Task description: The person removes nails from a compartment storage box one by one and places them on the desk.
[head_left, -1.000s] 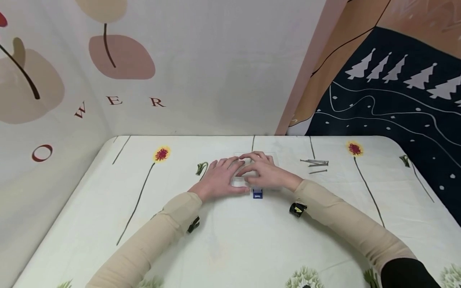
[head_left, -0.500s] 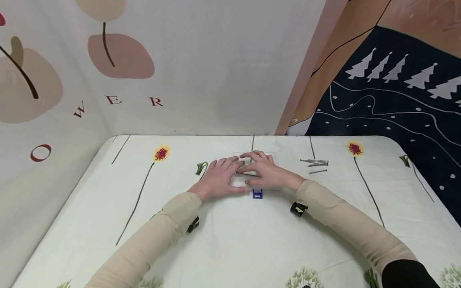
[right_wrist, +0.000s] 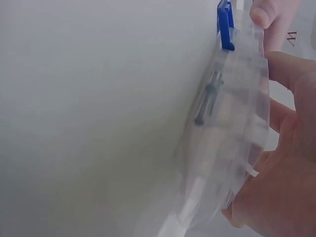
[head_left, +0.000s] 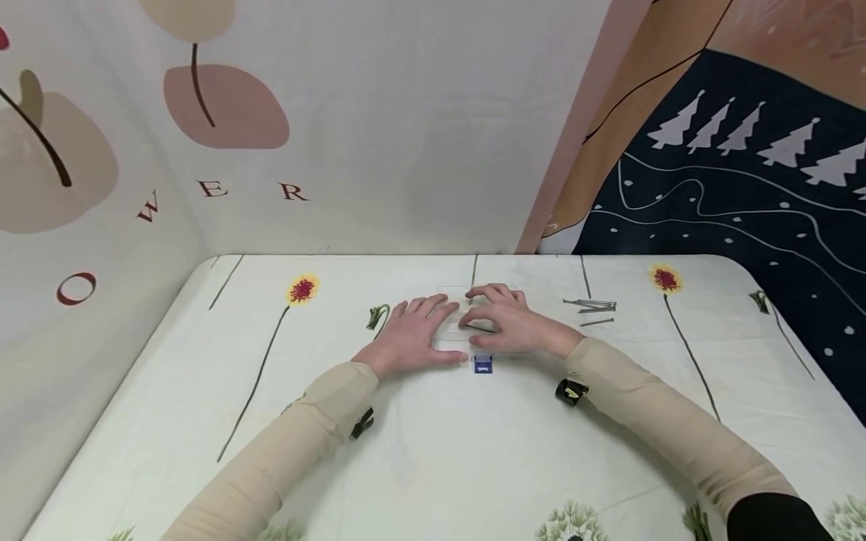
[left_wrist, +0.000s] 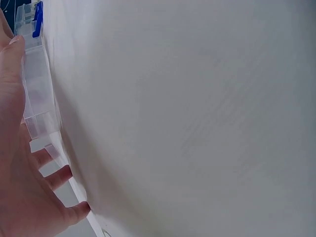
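A clear plastic compartment box (head_left: 452,335) with a blue latch (head_left: 483,364) on its near side lies on the table. My left hand (head_left: 413,334) rests at the box's left end, thumb along the near edge and fingers spread towards the back. In the left wrist view, several left fingertips reach down beyond the box (left_wrist: 38,84). Over its right part is my right hand (head_left: 510,324), with loosely bent fingers touching the top. Through the side, the right wrist view shows grey nails (right_wrist: 210,98) inside one compartment. Whether the right fingers pinch anything is hidden.
Several loose nails (head_left: 595,306) lie to the right of the box, with one apart from the others. A flower-patterned white cloth (head_left: 433,451) covers the table. Printed fabric hangs behind and at the sides.
My right hand has shifted slightly to the right over the box, away from the left hand, uncovering more of the middle. The left hand has stayed put.
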`<control>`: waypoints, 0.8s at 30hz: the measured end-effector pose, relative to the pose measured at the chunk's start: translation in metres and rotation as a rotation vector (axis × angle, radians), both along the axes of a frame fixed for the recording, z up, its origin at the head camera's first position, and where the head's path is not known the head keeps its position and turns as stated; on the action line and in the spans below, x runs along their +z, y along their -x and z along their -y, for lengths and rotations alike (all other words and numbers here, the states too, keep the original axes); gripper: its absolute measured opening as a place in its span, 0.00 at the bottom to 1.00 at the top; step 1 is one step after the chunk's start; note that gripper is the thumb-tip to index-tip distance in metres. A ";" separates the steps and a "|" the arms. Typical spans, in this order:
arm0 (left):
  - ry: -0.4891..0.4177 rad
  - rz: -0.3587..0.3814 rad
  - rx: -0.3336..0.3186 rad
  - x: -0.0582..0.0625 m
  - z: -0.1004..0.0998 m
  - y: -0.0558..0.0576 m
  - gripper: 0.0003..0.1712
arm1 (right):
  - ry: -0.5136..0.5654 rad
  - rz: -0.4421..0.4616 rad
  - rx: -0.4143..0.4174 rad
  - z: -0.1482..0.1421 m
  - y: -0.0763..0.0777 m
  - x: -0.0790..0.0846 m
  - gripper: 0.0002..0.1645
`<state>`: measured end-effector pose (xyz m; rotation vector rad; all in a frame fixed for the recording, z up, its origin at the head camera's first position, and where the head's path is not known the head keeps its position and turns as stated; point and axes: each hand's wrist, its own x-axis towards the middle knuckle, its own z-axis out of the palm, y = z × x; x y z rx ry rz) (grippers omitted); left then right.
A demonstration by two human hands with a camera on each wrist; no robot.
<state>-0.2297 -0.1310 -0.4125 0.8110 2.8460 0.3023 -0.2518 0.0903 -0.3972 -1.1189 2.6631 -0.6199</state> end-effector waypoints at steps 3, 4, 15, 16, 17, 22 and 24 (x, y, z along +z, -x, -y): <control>0.000 0.000 0.002 0.000 0.000 0.000 0.54 | 0.005 0.006 -0.024 -0.006 -0.001 0.000 0.15; 0.001 0.002 0.002 0.001 0.000 0.000 0.54 | 0.009 0.005 -0.030 -0.008 -0.001 0.000 0.14; 0.011 -0.018 0.000 0.000 0.000 -0.001 0.54 | 0.042 0.012 -0.049 -0.034 -0.003 0.002 0.12; 0.011 -0.018 0.000 0.001 0.000 -0.001 0.54 | 0.044 0.015 -0.052 -0.035 -0.003 0.003 0.13; 0.011 -0.018 0.000 0.001 0.000 -0.001 0.54 | 0.046 0.015 -0.056 -0.036 -0.004 0.003 0.14; 0.007 -0.014 0.000 0.001 -0.001 0.000 0.54 | 0.111 0.053 -0.088 -0.043 -0.005 0.004 0.15; 0.003 -0.011 0.000 0.000 -0.001 0.000 0.54 | 0.154 0.086 -0.097 -0.046 -0.005 0.002 0.16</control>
